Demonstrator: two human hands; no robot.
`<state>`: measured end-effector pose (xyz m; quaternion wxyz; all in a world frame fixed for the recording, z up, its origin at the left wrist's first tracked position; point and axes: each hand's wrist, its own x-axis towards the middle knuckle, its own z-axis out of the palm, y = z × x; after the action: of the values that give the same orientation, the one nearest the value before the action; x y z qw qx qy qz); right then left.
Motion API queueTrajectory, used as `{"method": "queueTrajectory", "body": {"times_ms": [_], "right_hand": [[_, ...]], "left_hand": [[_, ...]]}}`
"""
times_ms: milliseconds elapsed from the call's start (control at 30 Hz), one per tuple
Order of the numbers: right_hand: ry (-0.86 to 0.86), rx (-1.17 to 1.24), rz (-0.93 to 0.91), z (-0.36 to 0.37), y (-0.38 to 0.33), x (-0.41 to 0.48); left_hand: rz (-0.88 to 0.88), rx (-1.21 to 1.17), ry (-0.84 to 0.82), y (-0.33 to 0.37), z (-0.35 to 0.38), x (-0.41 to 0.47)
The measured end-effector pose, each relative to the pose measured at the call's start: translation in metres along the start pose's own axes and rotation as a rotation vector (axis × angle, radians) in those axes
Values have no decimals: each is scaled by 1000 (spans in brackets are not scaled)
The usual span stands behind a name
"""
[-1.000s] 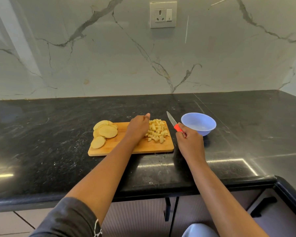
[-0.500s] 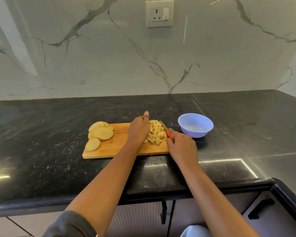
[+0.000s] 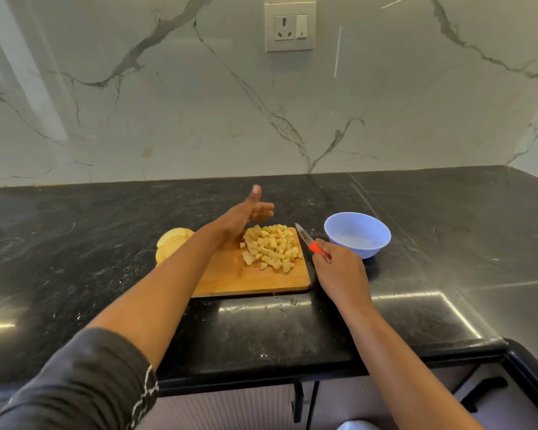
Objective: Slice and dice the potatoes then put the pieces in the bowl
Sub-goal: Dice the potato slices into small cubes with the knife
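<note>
Where board (image 3: 230,276) ends, knife (image 3: 306,238), bowl (image 3: 375,250) just beside

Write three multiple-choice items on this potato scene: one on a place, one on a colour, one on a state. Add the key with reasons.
1. Where is the bowl? A. right of the cutting board B. on the board C. left of the board
2. What colour is the knife handle? A. black B. red C. green
3. How is the left hand? A. gripping a slice B. open, holding nothing C. pressing the bowl
Key: 1 A, it stands on the counter past the board's right edge. 2 B, red shows above the right hand gripping it. 3 B, its fingers are straight and hold nothing.
</note>
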<state>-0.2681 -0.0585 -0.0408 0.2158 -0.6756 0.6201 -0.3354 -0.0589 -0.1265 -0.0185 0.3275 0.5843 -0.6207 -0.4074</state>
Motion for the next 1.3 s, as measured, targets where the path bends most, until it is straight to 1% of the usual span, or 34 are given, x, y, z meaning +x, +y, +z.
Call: {"method": "queueTrajectory", "body": {"times_ms": [67,133,267,400,567,633,767,867,933,967,1033,1100,1167,1300], "right_hand": [[12,24,20,-2,-1,-1],[17,31,18,-2,-1,-2],[8,43,25,-2,-2,1],[8,45,35,-1,-1,3],[19,76,46,2,1,4],[16,84,52,1,1,4],[11,103,53,2,2,5],[8,117,55,3,4,6],[6,122,57,4,4,6],[4,124,60,4,4,7],[3,134,67,4,4,7],[6,137,71,4,5,7],[7,137,69,4,5,6],[12,134,79,4,4,7]], "left_hand": [[-18,130,-152,1,0,6],[-25,154,-208,2,3,8],[-7,184,-131,-4,7,7],[58,100,-83,-11,8,7],[119,89,-21,-11,11,8],[121,30,6,-13,10,11],[101,-194,34,-13,3,17],[124,-253,83,-13,0,21],[127,-173,121,-13,-1,24],[119,-72,107,-12,-2,25],[79,170,-7,-12,0,26],[46,320,-107,-13,4,27],[37,319,-140,-12,6,24],[82,168,-128,-11,3,20]]}}
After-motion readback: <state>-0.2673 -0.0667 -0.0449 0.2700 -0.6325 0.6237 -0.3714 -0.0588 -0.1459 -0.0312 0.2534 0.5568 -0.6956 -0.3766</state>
